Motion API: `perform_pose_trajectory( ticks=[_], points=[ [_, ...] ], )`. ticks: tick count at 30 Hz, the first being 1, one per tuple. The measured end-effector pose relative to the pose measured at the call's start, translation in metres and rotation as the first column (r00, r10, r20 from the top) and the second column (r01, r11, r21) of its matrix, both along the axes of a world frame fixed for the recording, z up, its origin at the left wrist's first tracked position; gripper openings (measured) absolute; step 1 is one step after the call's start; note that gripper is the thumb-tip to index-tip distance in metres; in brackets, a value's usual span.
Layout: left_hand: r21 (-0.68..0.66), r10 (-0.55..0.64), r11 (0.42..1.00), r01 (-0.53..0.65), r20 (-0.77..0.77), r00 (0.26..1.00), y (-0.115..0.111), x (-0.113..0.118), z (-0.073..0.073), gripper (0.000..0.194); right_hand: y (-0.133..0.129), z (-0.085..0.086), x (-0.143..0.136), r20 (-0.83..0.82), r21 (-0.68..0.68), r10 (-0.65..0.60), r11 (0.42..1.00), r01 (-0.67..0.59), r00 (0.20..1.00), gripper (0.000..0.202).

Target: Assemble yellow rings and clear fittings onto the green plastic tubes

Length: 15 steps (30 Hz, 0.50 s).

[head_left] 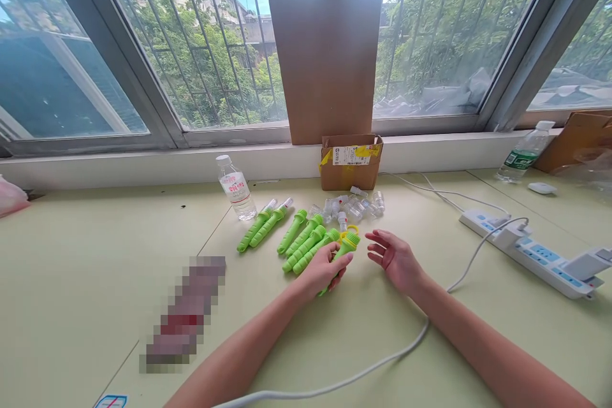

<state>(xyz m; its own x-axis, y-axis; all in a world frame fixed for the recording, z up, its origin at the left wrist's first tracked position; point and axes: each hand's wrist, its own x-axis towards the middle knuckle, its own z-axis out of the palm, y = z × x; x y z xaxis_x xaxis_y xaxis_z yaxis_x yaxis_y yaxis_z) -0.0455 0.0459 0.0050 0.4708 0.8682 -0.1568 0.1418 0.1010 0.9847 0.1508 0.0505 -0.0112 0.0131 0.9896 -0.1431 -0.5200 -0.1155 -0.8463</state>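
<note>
My left hand (324,269) grips a green ribbed plastic handle (348,243) that slants up to the right, with a yellow ring at its top end. Just right of it, my right hand (394,259) hovers with fingers spread and nothing in it. Several more green handles (306,239) lie in a slanted row to the left of my left hand, and two others (264,224) with clear caps lie further left. A pile of small clear plastic caps (354,205) sits behind the handles.
A small open cardboard box (351,162) stands by the window ledge, a tall cardboard sheet (329,64) behind it. A water bottle (236,188) leans left of the handles, another bottle (524,152) at far right. A white power strip (528,250) and its cable (363,370) lie on the right.
</note>
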Motion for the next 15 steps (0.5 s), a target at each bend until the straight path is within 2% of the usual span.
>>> perform_pose_trajectory(
  ticks=[8, 15],
  points=[
    [0.0, -0.009, 1.0, 0.009, -0.002, 1.0, 0.001, -0.0001, -0.001, 0.041, -0.0014, -0.001, -0.0024, 0.07, 0.045, 0.006, 0.999, -0.009, 0.998, 0.017],
    [-0.002, -0.005, 1.0, 0.005, -0.002, 1.0, 0.0009, 0.0, -0.0019, 0.039, -0.0002, -0.0004, -0.0039, 0.05, 0.049, 0.011, 0.999, -0.014, 0.999, 0.017]
  ],
)
